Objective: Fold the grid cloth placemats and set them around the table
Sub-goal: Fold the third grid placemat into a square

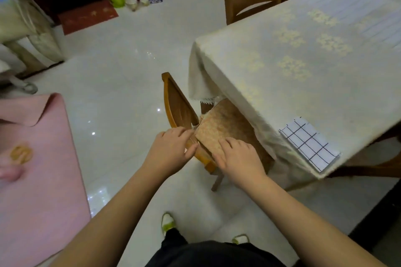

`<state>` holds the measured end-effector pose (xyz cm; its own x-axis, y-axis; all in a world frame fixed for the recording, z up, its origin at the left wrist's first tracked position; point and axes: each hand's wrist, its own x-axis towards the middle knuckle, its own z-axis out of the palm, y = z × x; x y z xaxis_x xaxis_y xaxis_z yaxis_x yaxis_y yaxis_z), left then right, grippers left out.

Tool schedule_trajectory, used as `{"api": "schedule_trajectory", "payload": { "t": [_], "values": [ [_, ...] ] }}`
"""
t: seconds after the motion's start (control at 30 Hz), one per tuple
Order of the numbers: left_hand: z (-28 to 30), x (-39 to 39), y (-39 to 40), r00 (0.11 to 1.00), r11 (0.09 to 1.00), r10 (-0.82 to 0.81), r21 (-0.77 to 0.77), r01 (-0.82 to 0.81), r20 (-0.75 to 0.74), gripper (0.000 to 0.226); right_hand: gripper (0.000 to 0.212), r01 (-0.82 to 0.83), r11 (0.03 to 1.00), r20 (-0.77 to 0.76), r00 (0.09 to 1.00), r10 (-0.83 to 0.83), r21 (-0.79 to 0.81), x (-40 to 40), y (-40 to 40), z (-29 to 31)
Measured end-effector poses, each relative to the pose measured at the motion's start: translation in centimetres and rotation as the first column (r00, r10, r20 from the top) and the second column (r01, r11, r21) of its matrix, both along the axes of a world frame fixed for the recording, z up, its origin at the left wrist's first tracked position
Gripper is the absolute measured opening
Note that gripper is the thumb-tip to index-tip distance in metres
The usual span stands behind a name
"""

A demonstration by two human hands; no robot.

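A folded white placemat with a black grid (pixel 310 144) lies on the near corner of the table (pixel 271 67), which is covered by a cream patterned tablecloth. More pale folded cloth (pixel 382 21) lies at the table's far right, blurred. My left hand (pixel 171 149) grips the wooden back of a chair (pixel 178 104) tucked beside the table. My right hand (pixel 236 156) rests flat on the chair's tan seat cushion (pixel 225 121), fingers spread. Neither hand holds a placemat.
A second wooden chair (pixel 253 2) stands at the table's far end. A pink mat (pixel 36 175) lies on the floor at left. A dark red rug (pixel 86 15), bags and a green object sit by the far wall. My feet (pixel 168 222) stand on white tiles.
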<state>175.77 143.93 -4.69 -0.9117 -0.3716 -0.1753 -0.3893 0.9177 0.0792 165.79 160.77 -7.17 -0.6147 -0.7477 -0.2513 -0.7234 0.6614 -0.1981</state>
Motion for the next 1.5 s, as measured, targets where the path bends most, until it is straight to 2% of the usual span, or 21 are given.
{"api": "schedule_trajectory", "payload": {
  "t": [0.2, 0.37, 0.53, 0.8, 0.97, 1.27, 1.5],
  "values": [
    [-0.9, 6.4, -10.1, 0.996, 0.997, 0.076, 0.021, -0.077, 0.036, 0.053, 0.055, -0.030, 0.999, -0.014, 0.999, 0.030, -0.044, 4.3, -11.0, 0.9],
    [-1.5, 9.8, -17.4, 0.996, 0.998, 0.058, 0.025, -0.060, 0.062, 0.051, 0.052, -0.039, 0.998, -0.026, 0.999, 0.038, -0.051, 7.8, -19.2, 0.5],
    [-1.8, 10.4, -22.4, 0.994, 0.998, 0.036, 0.046, -0.041, 0.107, 0.053, 0.055, -0.058, 0.998, -0.053, 0.997, 0.056, -0.032, 9.2, -23.9, 0.2],
    [-3.4, 5.8, -27.1, 0.994, 0.997, 0.075, -0.001, -0.076, 0.084, 0.051, 0.058, -0.050, 0.999, -0.109, 0.993, 0.049, -0.006, 5.7, -28.7, -0.8],
    [-3.6, 2.9, -31.3, 0.996, 0.999, 0.037, 0.006, -0.037, 0.085, 0.048, 0.057, -0.082, 0.997, -0.122, 0.989, 0.080, -0.012, 2.0, -34.1, -1.4],
    [-3.5, -0.5, -41.0, 0.994, 0.994, 0.103, 0.024, -0.102, -0.028, 0.047, 0.051, -0.137, 0.990, -0.125, 0.983, 0.135, -0.011, -3.8, -44.3, -0.9],
    [-5.4, -6.0, -51.6, 0.997, 0.999, 0.012, -0.050, -0.016, -0.074, 0.041, 0.045, -0.046, 0.997, -0.192, 0.981, 0.035, -0.056, -8.1, -53.7, -2.3]
  ]
}}
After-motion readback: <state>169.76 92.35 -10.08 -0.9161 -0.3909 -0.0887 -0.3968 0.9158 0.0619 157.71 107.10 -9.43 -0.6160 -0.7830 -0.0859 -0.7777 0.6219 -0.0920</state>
